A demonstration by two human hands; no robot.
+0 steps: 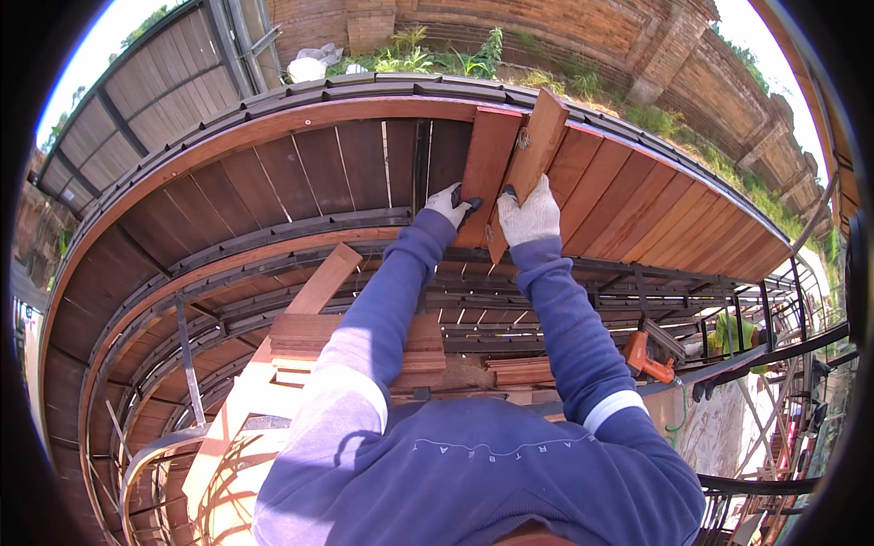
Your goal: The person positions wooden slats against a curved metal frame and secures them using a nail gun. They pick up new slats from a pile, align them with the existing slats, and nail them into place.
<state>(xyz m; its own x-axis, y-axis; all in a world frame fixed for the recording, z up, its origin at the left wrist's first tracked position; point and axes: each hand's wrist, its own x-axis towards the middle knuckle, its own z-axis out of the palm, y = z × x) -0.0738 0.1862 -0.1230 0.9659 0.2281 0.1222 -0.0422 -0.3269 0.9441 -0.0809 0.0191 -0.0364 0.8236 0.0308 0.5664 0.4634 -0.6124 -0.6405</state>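
Observation:
My right hand (pixel 531 217), in a pale knit glove with dark fingertips, is closed around a brown wooden board (pixel 537 136). That board stands tilted above its neighbours, with metal clips (pixel 523 138) on its face. Left of it lies a reddish board (pixel 492 146) across the curved frame. At that board's left edge my left hand (pixel 451 205), gloved alike, rests with its dark fingertips apart and touching the wood. A row of fitted reddish-brown boards (pixel 655 205) runs off to the right of my right hand.
Dark slats (pixel 273 168) and a curved wooden edge strip (pixel 237 134) extend leftward. Below me are stacked boards (pixel 419 341), a loose plank (pixel 325 278) and metal framing. An orange power tool (pixel 648 358) with a green hose sits at the right. A brick wall (pixel 583 41) rises beyond.

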